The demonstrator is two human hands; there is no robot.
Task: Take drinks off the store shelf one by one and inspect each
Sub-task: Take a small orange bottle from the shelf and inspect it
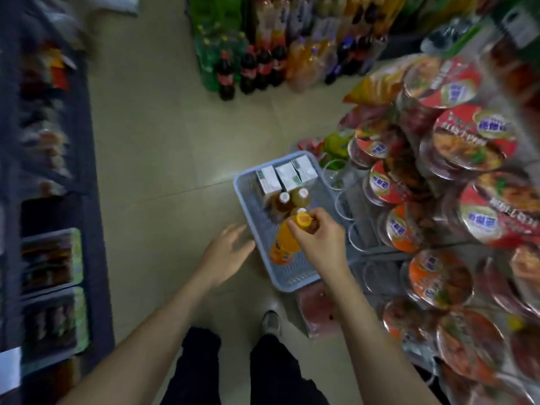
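My right hand (318,238) pinches the orange bottle (285,245) round its neck, just under the yellow cap (391,219), and holds it upright over the near half of the blue basket (248,200) on the floor. My left hand (228,252) hangs spread and empty just left of the basket's rim, holding nothing.

The bottle looks full, so I judge it fairly heavy for a neck grip; the plastic is stiff but smooth, and it could swing or slip. A firmer hold would be round the labelled body, with the left hand under the base.

At the far end of the basket stand three cartons (286,176) and, nearer, two capped bottles (287,201), close to mine. The near end has open mesh. To the right, stacked noodle bowls (455,133) crowd the shelf edge close to my forearm, so I would keep my elbow in. The floor (163,147) to the left gives free room.
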